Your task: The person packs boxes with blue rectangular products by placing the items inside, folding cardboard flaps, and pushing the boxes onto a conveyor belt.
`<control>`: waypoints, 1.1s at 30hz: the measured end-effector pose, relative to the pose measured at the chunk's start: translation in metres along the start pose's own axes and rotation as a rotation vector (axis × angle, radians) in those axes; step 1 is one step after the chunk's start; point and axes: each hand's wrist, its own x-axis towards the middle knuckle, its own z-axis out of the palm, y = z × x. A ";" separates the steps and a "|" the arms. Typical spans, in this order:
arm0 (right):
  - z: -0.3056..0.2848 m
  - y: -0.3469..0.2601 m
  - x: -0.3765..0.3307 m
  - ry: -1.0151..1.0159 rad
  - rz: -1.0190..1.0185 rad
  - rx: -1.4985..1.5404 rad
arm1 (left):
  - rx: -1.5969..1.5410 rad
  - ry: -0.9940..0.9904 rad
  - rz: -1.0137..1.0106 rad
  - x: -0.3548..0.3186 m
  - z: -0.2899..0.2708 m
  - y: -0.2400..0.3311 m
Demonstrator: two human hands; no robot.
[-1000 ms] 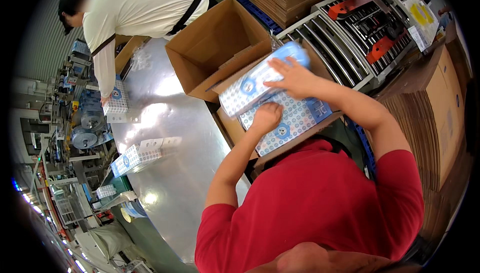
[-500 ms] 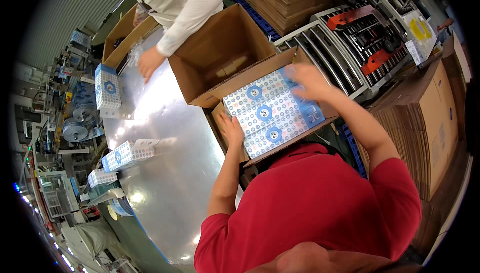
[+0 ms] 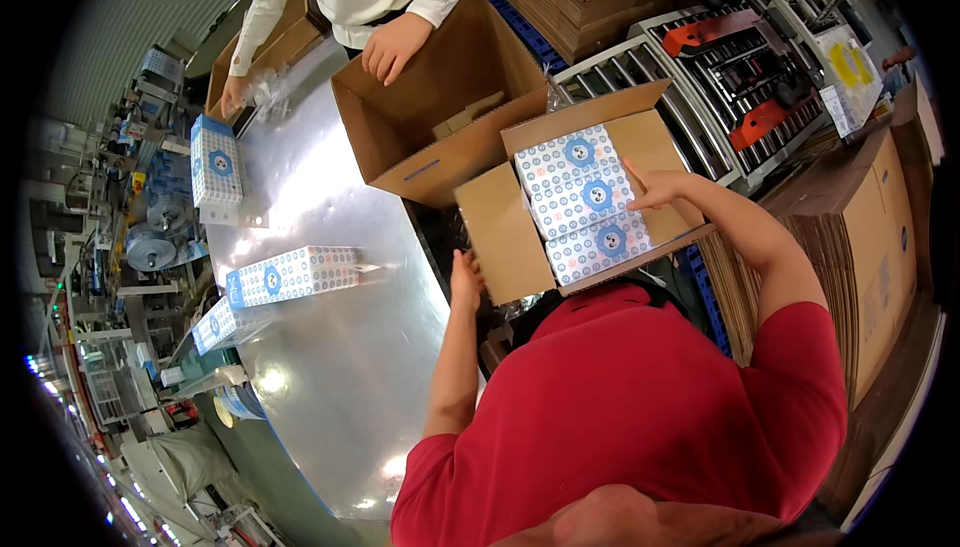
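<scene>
An open carton [image 3: 625, 272] in front of me holds several white boxes [image 3: 590, 202] with blue round panda prints, lying side by side. My left hand [image 3: 466, 279] is closed at the outer edge of the carton's left flap [image 3: 505, 235], some fingers hidden behind it. On the opposite side, the right flap [image 3: 650, 147] covers the boxes' far ends. My right hand [image 3: 657, 189] rests there with thumb and fingers spread, the fingertips by the boxes' edge.
A larger open carton [image 3: 440, 77] stands just beyond, and a co-worker's hand [image 3: 395, 47] is at its rim. More printed boxes [image 3: 300, 275] lie on the metal table [image 3: 350, 377] at left. Stacked flat cardboard [image 3: 850, 237] and a roller conveyor [image 3: 625, 72] are on the right.
The right flap now lies over the boxes' blue ends. The left flap has come up with my left hand at its edge. Printed boxes on the table moved right; the co-worker's hands shifted.
</scene>
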 end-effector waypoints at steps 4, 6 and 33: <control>0.018 0.066 0.048 0.316 -0.417 -0.213 | 0.093 -0.444 0.242 -0.059 0.085 0.064; 0.015 0.052 0.051 0.264 -0.357 -0.132 | 0.885 -0.384 0.575 -0.054 0.136 0.056; 0.020 0.061 0.064 1.282 0.143 0.278 | 1.368 0.081 0.901 0.014 0.147 0.024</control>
